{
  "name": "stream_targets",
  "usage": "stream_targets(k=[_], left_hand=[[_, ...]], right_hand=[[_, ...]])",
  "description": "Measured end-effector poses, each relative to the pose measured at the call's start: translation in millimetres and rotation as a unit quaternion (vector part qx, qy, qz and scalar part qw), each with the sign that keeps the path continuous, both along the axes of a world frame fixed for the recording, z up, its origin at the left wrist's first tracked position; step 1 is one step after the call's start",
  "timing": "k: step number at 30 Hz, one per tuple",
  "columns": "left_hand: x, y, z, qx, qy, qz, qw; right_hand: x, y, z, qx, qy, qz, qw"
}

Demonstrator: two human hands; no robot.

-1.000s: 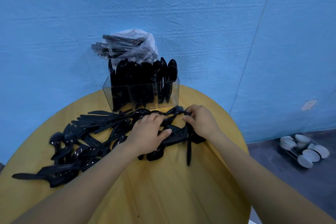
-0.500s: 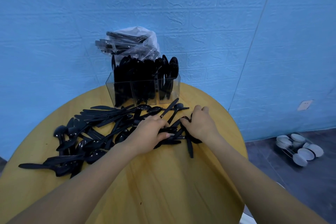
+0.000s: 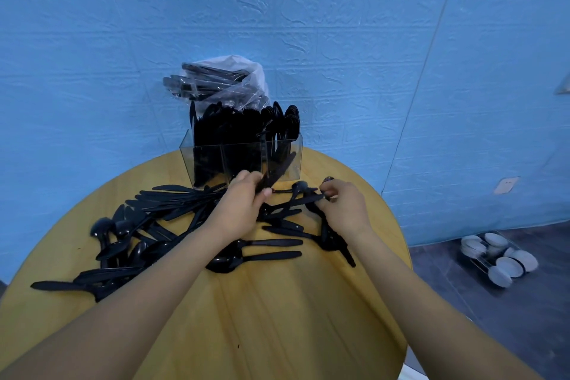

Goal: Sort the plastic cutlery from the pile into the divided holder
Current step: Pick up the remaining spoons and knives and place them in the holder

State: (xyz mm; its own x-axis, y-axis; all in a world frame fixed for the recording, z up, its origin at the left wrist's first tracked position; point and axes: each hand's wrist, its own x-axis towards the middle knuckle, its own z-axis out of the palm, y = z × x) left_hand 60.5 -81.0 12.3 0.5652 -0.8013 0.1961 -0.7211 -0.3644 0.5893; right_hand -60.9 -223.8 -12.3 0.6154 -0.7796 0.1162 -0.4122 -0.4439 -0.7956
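left hand (image 3: 243, 203): a second ago it was flat down in the pile, now it's up off the table with fingers curled round a black knife (image 3: 277, 173), blade pointing up toward the holder
right hand (image 3: 342, 207): was resting on the heap, now fingers pinched on the handle of another black piece (image 3: 296, 202) at centre frame, can't tell if it's a fork or a spoon
what that means: looks to me like one piece is picked and about ready to drop in, second one lined up
holder (image 3: 287, 160): clear, divided, upper centre at the table's far edge, already pretty packed
pile (image 3: 148, 225): plenty left, sprawled across the left and middle of the round wooden table (image 3: 277, 318)
in the way: tangled handles, plus crowded compartments
other stuff: plastic bag of cutlery (image 3: 222, 80) behind the holder, white bowls (image 3: 499, 259) on the floor lower right
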Motion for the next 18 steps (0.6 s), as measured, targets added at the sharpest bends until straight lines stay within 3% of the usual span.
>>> stream_targets(k=[11,18], left_hand=[[9.0,11.9,33.1,-0.091,0.122,0.051,0.987],[9.2,17.5,42.2,-0.237,0.298,0.040,0.924]], right_hand=[[2.8,21.7,46.5,-0.007,-0.127,-0.012,0.992],[16.8,62.6,70.8,0.042,-0.192,0.056,0.979]])
